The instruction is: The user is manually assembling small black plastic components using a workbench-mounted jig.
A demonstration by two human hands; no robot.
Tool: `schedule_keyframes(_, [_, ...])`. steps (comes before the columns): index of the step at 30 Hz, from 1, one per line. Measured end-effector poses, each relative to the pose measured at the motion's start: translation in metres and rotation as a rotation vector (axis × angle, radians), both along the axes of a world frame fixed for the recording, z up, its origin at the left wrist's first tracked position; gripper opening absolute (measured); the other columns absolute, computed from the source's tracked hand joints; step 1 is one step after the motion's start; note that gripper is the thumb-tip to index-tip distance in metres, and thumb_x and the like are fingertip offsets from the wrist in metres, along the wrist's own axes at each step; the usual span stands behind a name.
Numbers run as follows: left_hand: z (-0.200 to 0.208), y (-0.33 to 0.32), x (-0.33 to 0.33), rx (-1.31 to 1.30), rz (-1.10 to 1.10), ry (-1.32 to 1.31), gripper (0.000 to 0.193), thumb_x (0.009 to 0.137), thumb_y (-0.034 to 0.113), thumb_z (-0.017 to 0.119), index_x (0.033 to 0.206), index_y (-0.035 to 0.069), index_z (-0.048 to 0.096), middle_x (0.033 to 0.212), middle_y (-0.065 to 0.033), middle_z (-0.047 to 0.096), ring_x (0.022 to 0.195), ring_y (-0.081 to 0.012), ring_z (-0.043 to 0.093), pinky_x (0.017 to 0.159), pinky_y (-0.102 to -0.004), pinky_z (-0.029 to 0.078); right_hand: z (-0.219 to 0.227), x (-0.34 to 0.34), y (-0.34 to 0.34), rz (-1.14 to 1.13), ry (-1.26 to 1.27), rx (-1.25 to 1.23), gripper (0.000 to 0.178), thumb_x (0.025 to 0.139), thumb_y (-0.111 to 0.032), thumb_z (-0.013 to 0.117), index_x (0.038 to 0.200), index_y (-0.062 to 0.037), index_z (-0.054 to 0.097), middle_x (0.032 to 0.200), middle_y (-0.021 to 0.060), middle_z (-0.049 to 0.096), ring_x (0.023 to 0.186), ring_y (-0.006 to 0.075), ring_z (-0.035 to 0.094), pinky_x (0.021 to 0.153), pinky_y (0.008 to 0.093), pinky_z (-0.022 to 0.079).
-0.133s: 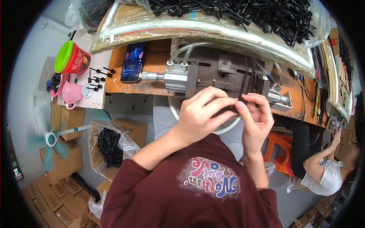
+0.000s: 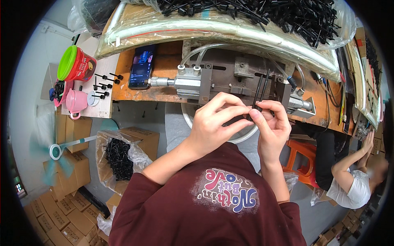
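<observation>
My left hand (image 2: 219,119) and my right hand (image 2: 273,123) meet in front of the metal fixture (image 2: 225,76), fingertips nearly touching. Both are closed in a pinch around the lower ends of two thin black rods (image 2: 258,88), which point up and away over the fixture. Which rod sits in which hand is hard to tell, as fingers cover the lower ends. Silver pneumatic cylinders (image 2: 189,85) with clear hoses flank the fixture. Behind my fingers a round white-rimmed basket (image 2: 188,117) shows partly.
A phone (image 2: 141,67) lies left of the fixture. Several black stemmed parts (image 2: 107,86) stand near a pink cup (image 2: 76,102) and a red tub (image 2: 84,67). More black parts (image 2: 262,12) pile up behind a light tube (image 2: 197,30). A co-worker (image 2: 353,184) sits right, beside an orange stool (image 2: 301,160).
My hands and the rods have shifted slightly left, and the rods lean more to the right at their tops. The co-worker's forearms have lifted a little.
</observation>
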State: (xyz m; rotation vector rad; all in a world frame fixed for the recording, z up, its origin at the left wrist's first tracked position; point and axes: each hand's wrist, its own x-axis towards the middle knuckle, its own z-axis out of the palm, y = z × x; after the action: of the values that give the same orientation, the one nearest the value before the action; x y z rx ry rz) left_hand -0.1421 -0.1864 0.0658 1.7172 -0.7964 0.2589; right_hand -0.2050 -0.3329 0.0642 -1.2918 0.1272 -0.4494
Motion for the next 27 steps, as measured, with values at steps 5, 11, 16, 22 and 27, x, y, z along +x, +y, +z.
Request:
schedule_keyframes(5, [-0.001, 0.01, -0.004, 0.005, -0.057, 0.059, 0.028, 0.071, 0.006, 0.085, 0.097, 0.002, 0.076, 0.102, -0.0083, 0.069, 0.088, -0.0198, 0.071, 0.072, -0.0312, 0.059, -0.008, 0.001, -0.007, -0.055, -0.005, -0.014, 0.023, 0.087, 0.014, 0.067, 0.108, 0.0075, 0.06, 0.108, 0.0109, 0.059, 0.094, 0.0224, 0.071, 0.082, 0.0302, 0.059])
schedule_keyframes(11, [-0.02, 0.017, -0.005, 0.406, 0.034, -0.169, 0.022, 0.073, 0.01, 0.081, 0.093, 0.006, 0.071, 0.114, -0.0074, 0.071, 0.09, -0.0247, 0.07, 0.078, -0.0338, 0.059, -0.007, -0.005, -0.022, -0.124, -0.032, -0.174, 0.027, 0.084, 0.017, 0.068, 0.108, 0.0081, 0.059, 0.111, 0.0114, 0.055, 0.092, 0.0252, 0.072, 0.083, 0.0315, 0.061])
schedule_keyframes(16, [-0.024, 0.004, 0.0, 0.496, 0.035, -0.291, 0.023, 0.075, 0.01, 0.078, 0.095, 0.004, 0.068, 0.126, -0.0105, 0.068, 0.089, -0.025, 0.069, 0.082, -0.035, 0.056, -0.008, -0.01, -0.021, -0.083, -0.006, -0.119, 0.033, 0.082, 0.019, 0.068, 0.111, 0.0083, 0.058, 0.115, 0.0131, 0.055, 0.099, 0.0278, 0.071, 0.085, 0.0309, 0.061])
schedule_keyframes(22, [-0.022, -0.001, 0.003, 0.669, 0.014, -0.314, 0.026, 0.072, 0.009, 0.079, 0.096, 0.003, 0.068, 0.129, -0.0122, 0.066, 0.08, -0.0202, 0.069, 0.073, -0.0318, 0.055, -0.002, -0.016, -0.023, -0.054, -0.039, -0.19, 0.034, 0.083, 0.019, 0.067, 0.115, 0.0084, 0.058, 0.118, 0.014, 0.053, 0.103, 0.0293, 0.071, 0.084, 0.0293, 0.061])
schedule_keyframes(27, [-0.023, -0.002, 0.007, 0.609, 0.019, -0.296, 0.026, 0.07, 0.008, 0.079, 0.093, 0.004, 0.071, 0.13, -0.0111, 0.067, 0.067, -0.0191, 0.066, 0.067, -0.0302, 0.054, 0.0, -0.021, -0.024, -0.034, -0.017, -0.223, 0.033, 0.084, 0.018, 0.066, 0.115, 0.0087, 0.058, 0.119, 0.0144, 0.053, 0.103, 0.0292, 0.071, 0.083, 0.0291, 0.061])
